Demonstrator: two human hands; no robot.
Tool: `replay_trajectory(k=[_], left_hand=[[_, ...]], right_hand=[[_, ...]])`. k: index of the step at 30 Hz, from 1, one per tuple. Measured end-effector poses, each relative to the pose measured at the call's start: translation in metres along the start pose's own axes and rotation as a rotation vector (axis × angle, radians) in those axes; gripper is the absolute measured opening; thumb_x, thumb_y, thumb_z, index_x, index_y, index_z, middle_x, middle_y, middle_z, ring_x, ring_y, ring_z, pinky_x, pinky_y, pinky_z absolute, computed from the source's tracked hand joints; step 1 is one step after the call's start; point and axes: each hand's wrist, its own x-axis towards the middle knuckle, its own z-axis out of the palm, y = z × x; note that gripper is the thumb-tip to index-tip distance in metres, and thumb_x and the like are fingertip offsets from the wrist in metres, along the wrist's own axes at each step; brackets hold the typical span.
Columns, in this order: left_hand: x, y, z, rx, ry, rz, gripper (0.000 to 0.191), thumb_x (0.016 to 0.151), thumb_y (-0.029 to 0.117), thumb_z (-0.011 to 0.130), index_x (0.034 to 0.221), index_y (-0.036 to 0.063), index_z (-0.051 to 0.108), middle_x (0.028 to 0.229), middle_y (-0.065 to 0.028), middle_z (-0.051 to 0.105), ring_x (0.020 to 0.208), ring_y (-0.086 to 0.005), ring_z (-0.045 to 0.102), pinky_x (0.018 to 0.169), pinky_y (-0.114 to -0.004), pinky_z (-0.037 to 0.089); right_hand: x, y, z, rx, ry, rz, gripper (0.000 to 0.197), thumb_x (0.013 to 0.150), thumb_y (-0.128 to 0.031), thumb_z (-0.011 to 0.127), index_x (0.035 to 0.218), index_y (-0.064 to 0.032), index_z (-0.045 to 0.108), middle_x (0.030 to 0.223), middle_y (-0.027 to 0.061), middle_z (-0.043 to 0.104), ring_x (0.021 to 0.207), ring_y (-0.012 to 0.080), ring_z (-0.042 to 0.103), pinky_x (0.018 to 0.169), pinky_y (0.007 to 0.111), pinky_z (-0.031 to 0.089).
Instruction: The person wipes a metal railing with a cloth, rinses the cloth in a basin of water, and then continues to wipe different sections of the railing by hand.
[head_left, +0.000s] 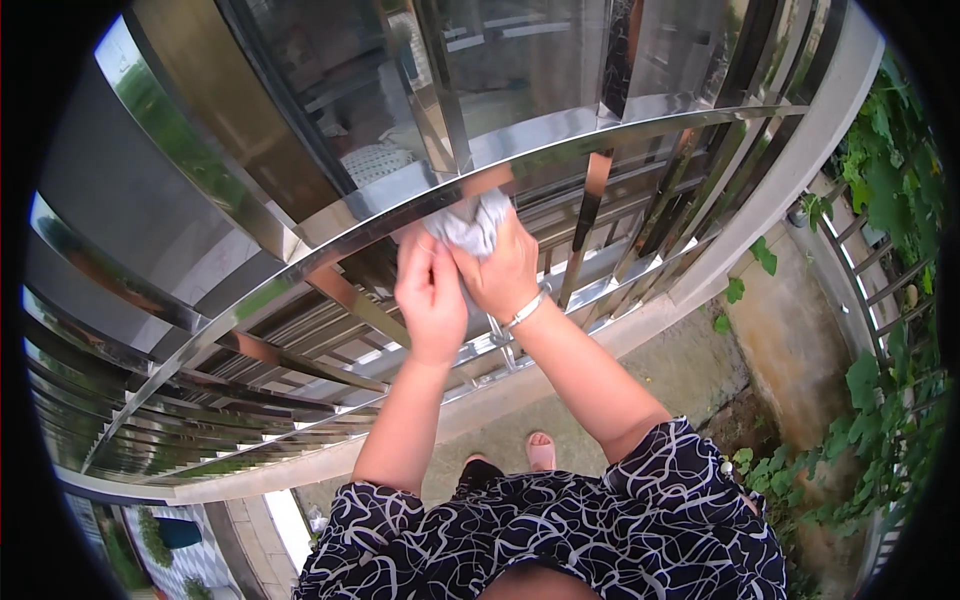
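A crumpled pale grey cloth is bunched around an upright of a polished metal window grille, just below its horizontal rail. My right hand, with a silver bangle at the wrist, grips the cloth from the right. On the other side, my left hand has its fingers curled in at the cloth's left edge. Most of the upright behind the hands is hidden by them and the cloth.
Sliding window glass lies behind the bars. A pale ledge runs below the grille. At right are a concrete strip, leafy vines and a metal railing. My pink sandal stands on the paving.
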Motion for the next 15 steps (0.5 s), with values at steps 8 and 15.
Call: replay_trajectory(k=[8, 15], left_hand=[[-0.127, -0.108, -0.019, 0.338, -0.278, -0.300, 0.019, 0.080, 0.002, 0.045, 0.097, -0.0029, 0.052, 0.093, -0.0178, 0.051, 0.084, -0.0309, 0.053, 0.073, -0.031, 0.043], [-0.178, -0.154, -0.019, 0.522, -0.391, -0.341, 0.022, 0.073, 0.002, 0.049, 0.094, -0.0025, 0.052, 0.094, -0.0201, 0.052, 0.088, -0.0368, 0.049, 0.076, -0.039, 0.041]], right_hand=[[-0.153, 0.070, 0.012, -0.299, -0.432, 0.456, 0.042, 0.070, -0.034, 0.060, 0.093, -0.0032, 0.042, 0.086, 0.0160, 0.052, 0.080, 0.0332, 0.052, 0.064, 0.042, 0.045], [-0.207, 0.086, 0.014, -0.532, -0.685, 0.728, 0.032, 0.078, -0.027, 0.048, 0.095, -0.0023, 0.038, 0.089, 0.0235, 0.054, 0.075, 0.0381, 0.056, 0.064, 0.045, 0.046]])
